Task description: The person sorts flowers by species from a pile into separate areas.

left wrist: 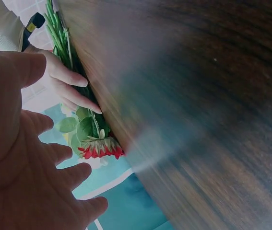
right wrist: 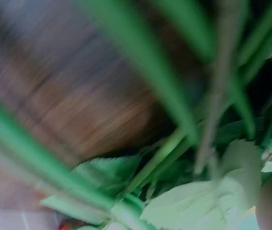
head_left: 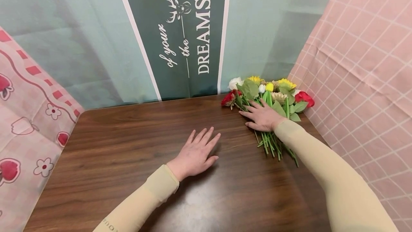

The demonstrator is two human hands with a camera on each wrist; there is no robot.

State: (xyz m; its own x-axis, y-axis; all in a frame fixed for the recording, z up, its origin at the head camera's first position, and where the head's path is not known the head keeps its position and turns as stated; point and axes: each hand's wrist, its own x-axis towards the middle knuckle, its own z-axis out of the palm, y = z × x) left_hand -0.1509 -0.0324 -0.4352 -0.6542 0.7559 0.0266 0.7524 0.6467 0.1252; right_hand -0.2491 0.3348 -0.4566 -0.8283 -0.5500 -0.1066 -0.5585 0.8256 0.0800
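Head view: right hand (head_left: 264, 116) flat on bouquet (head_left: 268, 97) — grip unclear; left hand (head_left: 195, 152) splayed.

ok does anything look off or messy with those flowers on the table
Nothing stands out. The bunch of artificial flowers lies flat at the far right corner of the wooden table, stems together, heads toward the backdrop. The right hand rests on the stems; the left hand lies flat on bare wood. No spills or damage show.
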